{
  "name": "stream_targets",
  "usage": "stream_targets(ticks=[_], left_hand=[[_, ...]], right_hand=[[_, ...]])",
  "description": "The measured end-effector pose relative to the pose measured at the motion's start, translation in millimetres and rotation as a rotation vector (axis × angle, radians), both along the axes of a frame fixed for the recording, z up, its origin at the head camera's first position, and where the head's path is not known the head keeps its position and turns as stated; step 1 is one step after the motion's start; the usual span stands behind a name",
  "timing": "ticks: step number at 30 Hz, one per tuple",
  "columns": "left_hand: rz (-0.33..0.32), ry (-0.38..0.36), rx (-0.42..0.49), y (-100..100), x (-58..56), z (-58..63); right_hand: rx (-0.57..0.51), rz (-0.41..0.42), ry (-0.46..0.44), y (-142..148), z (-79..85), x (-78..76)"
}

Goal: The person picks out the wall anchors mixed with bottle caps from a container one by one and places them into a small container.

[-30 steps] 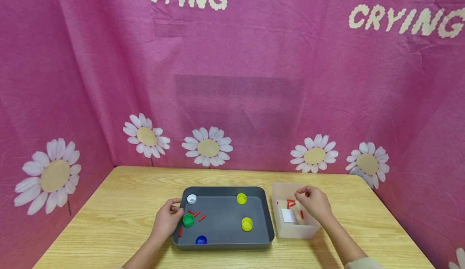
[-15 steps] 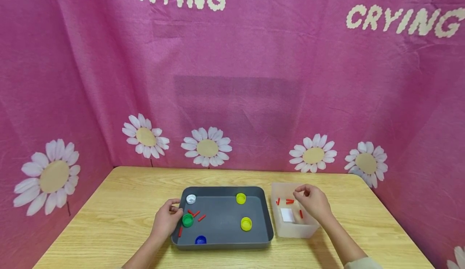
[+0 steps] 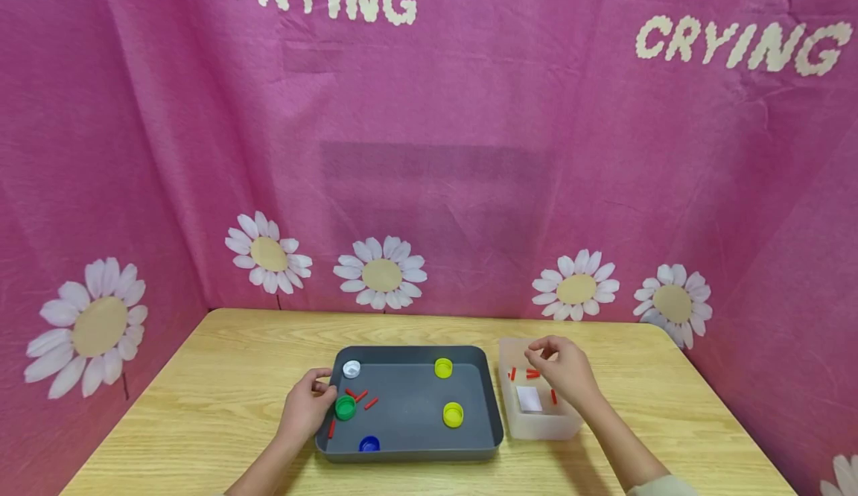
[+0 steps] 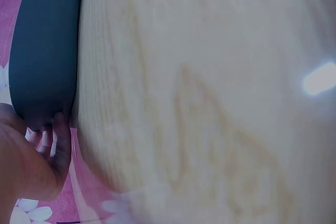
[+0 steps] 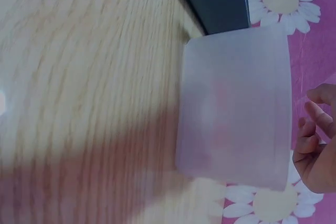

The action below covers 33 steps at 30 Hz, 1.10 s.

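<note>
In the head view my left hand grips the left rim of the dark grey tray, thumb at the rim; the left wrist view has its fingers against the tray's outer wall. Over the translucent bin hovers my right hand, fingers loosely bent. Neither the head view nor the right wrist view reveals anything between them. Several red sticks and a white square piece lie in the bin. More red sticks lie at the tray's left, around a green cap.
Also in the tray are a white cap, a blue cap, and two yellow caps. Tray and bin stand side by side on a wooden table. A pink curtain with daisies hangs behind the table.
Between the first two frames, red sticks in the bin shift position. My right hand has since moved a little left over the bin. My left hand stays on the tray.
</note>
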<state>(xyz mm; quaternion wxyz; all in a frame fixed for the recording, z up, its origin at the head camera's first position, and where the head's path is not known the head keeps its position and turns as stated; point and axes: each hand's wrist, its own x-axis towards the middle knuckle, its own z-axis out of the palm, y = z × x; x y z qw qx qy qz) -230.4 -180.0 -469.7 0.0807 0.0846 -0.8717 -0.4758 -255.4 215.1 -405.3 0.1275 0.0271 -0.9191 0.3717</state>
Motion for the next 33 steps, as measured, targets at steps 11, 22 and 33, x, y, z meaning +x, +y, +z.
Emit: stream_targets(ticks=[11,22,33], left_hand=[[-0.001,-0.006,-0.003,0.2,-0.6,-0.3],[-0.002,-0.004,-0.002,0.0,0.0,-0.8],[0.006,0.012,-0.008,0.7,-0.8,-0.6]], right_hand=[[-0.014,0.046,0.021,-22.0,7.4,-0.2],[-0.047,0.108,0.035,-48.1,12.2,-3.2],[-0.048,0.157,0.054,-77.0,12.5,-4.4]])
